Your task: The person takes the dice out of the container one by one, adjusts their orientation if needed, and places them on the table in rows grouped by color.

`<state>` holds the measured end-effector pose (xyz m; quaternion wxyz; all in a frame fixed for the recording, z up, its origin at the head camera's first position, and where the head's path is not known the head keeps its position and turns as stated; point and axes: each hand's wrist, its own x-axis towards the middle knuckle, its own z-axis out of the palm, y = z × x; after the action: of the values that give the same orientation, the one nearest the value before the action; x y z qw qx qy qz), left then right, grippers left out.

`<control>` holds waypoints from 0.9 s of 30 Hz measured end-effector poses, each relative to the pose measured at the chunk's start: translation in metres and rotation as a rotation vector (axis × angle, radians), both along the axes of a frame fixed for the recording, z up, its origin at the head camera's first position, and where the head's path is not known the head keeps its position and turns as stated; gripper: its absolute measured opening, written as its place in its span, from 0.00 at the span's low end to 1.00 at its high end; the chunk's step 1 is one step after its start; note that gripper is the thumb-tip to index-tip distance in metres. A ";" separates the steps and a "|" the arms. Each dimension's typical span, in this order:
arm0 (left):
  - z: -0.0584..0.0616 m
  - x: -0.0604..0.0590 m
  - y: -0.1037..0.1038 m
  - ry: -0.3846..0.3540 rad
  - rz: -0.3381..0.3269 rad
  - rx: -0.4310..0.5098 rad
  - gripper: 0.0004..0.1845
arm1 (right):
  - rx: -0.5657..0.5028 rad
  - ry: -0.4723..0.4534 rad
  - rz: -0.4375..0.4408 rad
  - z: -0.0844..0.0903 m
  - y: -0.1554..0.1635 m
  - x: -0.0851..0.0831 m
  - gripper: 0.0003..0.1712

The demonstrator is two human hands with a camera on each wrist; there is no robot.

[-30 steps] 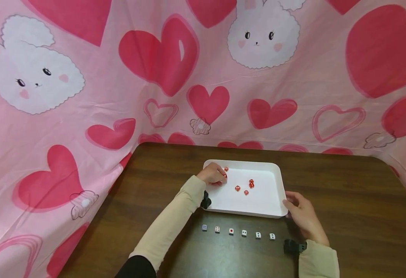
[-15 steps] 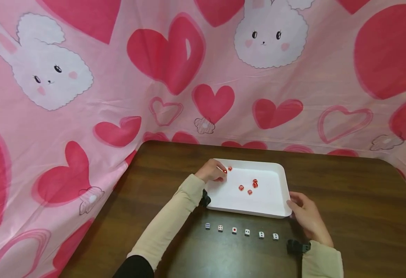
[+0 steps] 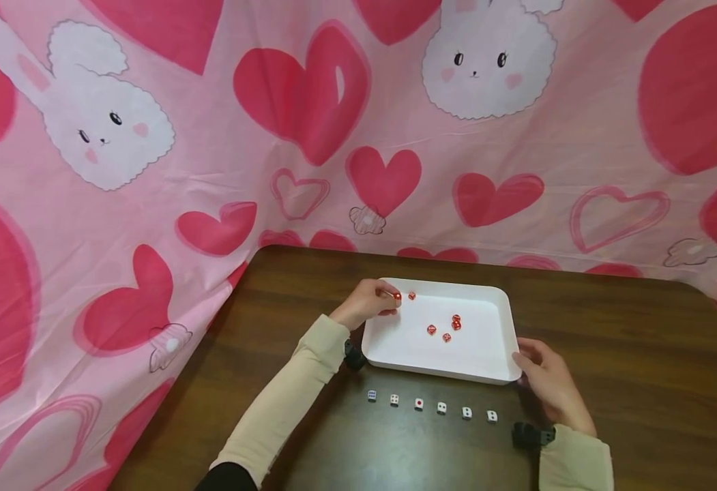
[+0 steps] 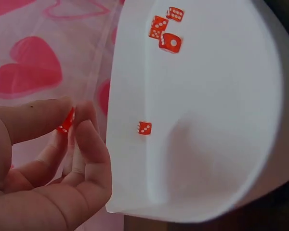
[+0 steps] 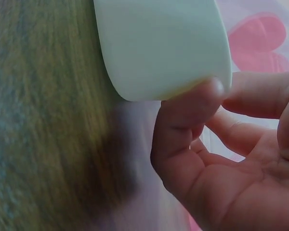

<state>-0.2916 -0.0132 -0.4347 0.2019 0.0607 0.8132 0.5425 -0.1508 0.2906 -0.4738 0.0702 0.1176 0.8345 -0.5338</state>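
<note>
Pinching a red die (image 4: pixel 66 123), the left hand (image 3: pixel 367 303) has its fingers clamped on it at the tips, and most of the die is covered by them. The die is at the far left corner of the tray (image 3: pixel 475 358); how high it is above the bottom, I cannot tell.

I judge this die to be very light and hard, perhaps plastic, with smooth faces which may slide. It should not break easily, but a squeeze across the edges could make it jump away (small cubes like to do so). Two opposite flat faces are the better place to take hold.

In the tray lie the loose red dice (image 3: pixel 432 329): one near the far wall, close to the held die, and four grouped around the middle. The tray looks thin, light and rather stiff, so its rim or a corner should be a good place to hold. The right hand (image 3: pixel 548 382) has its fingers closed on the edge at the near right corner.

Outside, before the near wall, six white dice (image 3: pixel 419 404) stand spaced in a row on the worktop (image 3: pixel 640 354). Behind hangs a pink cloth (image 3: pixel 505 150) with hearts and rabbits.
</note>
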 end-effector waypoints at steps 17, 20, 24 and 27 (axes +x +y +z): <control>0.008 0.036 -0.021 0.095 0.021 0.099 0.11 | 0.014 -0.047 0.003 0.000 0.000 -0.002 0.31; 0.010 0.043 -0.026 0.123 0.026 0.102 0.10 | 0.011 -0.044 0.001 -0.002 0.001 -0.002 0.30; 0.011 0.053 -0.035 0.165 0.044 0.117 0.11 | 0.007 -0.040 0.000 -0.002 0.000 -0.002 0.30; 0.012 0.063 -0.043 0.171 0.053 0.129 0.12 | 0.005 -0.041 -0.002 -0.001 0.000 -0.002 0.30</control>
<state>-0.2290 -0.0562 -0.4226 0.1130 0.0978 0.7923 0.5916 -0.1532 0.2910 -0.4751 0.0866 0.1297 0.8341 -0.5291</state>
